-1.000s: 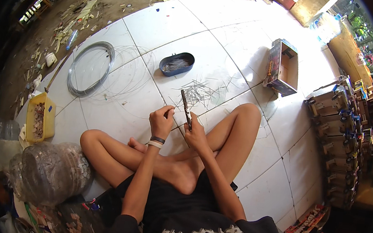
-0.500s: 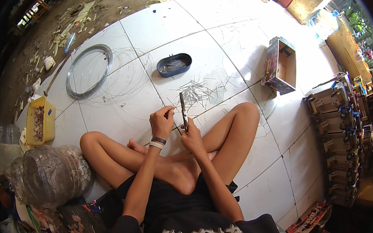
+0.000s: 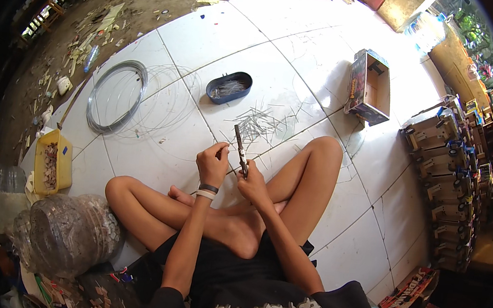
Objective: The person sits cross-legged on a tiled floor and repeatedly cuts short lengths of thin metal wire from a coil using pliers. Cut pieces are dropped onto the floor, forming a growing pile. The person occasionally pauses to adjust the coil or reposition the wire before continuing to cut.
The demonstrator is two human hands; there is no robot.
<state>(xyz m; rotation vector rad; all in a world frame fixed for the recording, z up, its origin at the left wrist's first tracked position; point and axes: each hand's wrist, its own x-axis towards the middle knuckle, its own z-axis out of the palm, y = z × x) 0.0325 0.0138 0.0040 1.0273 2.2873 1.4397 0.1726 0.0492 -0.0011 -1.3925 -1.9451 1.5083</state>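
My right hand (image 3: 252, 185) is closed around a slim, dark hand tool (image 3: 239, 142) with whitish patches, its long end pointing up and away from me. Just left of it, my left hand (image 3: 212, 163) is raised with fingers pinched; whatever they hold is too small to make out. Beyond both hands, a loose pile of short, straight wire pieces (image 3: 257, 121) lies on the tiles. Behind that pile stands a dark blue oval tub (image 3: 213, 94) with more wire pieces inside. A large coil of silvery wire (image 3: 92, 97) rests to the left, its thin loops spreading toward the middle.
At left are a yellow bin (image 3: 67, 175) of small scraps and a big cloudy plastic bottle (image 3: 73, 233). An open printed wooden box (image 3: 358, 89) stands at far right on the white tiles (image 3: 334, 235). Stacked wooden toy vehicles (image 3: 450, 187) line the right side.
The tool and both hands have shifted very slightly left in the picture. The grips look the same, and the pile, tub and coil lie as before.
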